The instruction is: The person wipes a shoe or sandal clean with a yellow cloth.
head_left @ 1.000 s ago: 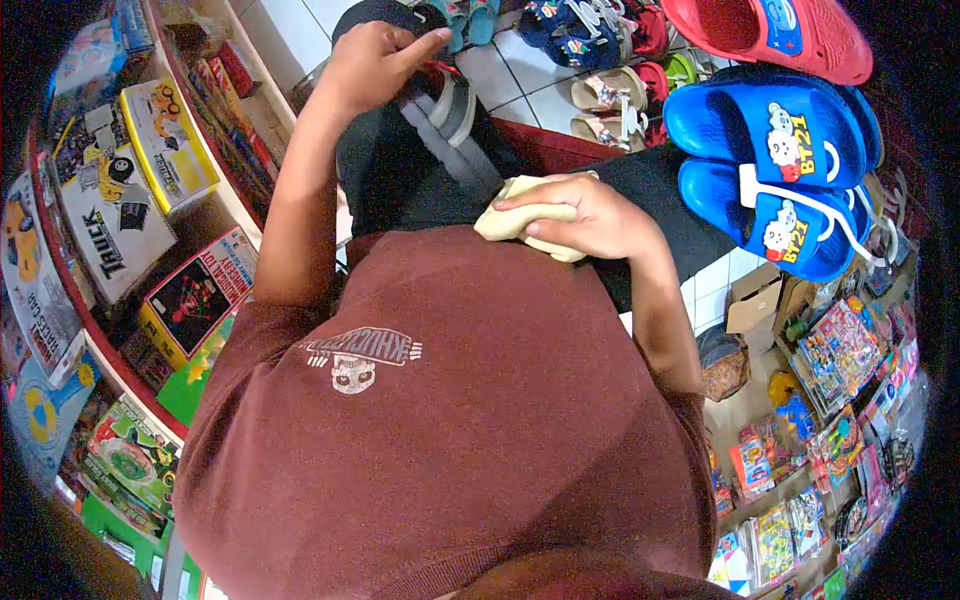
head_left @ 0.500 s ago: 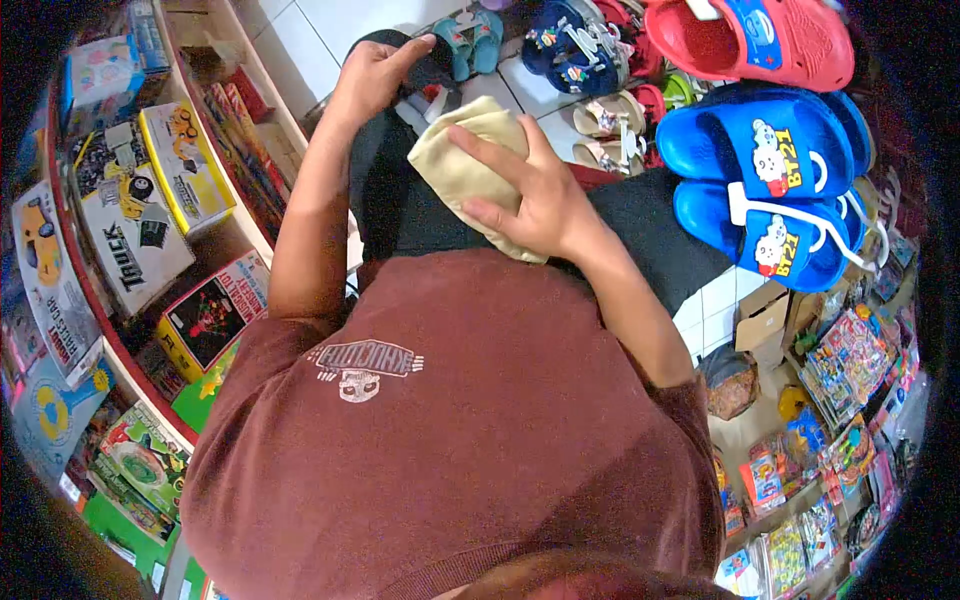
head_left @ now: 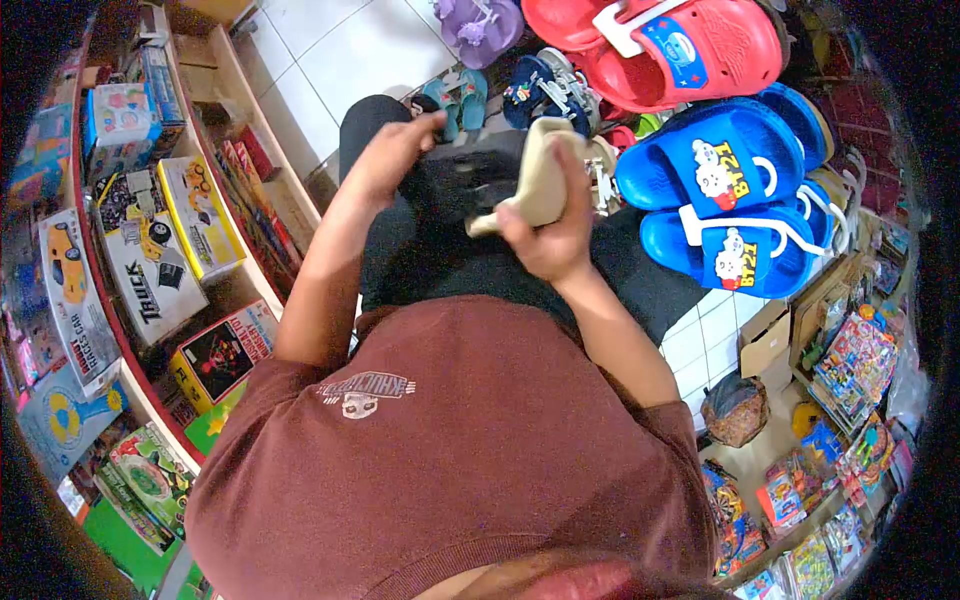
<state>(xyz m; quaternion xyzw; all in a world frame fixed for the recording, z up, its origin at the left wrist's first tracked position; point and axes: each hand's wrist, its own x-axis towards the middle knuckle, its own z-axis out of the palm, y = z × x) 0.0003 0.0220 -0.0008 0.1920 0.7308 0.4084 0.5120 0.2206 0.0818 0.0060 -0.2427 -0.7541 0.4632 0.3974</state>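
Observation:
In my right hand point(head_left: 555, 225) is a folded pale yellow cloth point(head_left: 545, 180), gripped between thumb and fingers. My left hand point(head_left: 395, 155), fingers curled, holds a dark sandal-like item point(head_left: 470, 170) over my lap; motion blurs it, and I cannot tell its exact kind. The cloth's left edge is close beside this dark item. Black trousers cover my legs beneath both hands. Just beyond my left hand, a pair of teal sandals point(head_left: 470, 98) lies on the tiled floor.
Blue slippers point(head_left: 715, 190) and red clogs point(head_left: 700, 50) hang close on the right. Purple sandals point(head_left: 480, 30) and navy sandals point(head_left: 535, 90) are ahead. Boxed toys point(head_left: 150, 255) fill the shelves at left. An open cardboard box point(head_left: 765, 340) and packaged goods stand at lower right.
My right hand has moved right and turned, lifting the cloth away from its flatter pose. My left hand has come lower and nearer, and the dark item has swung toward the middle of my lap.

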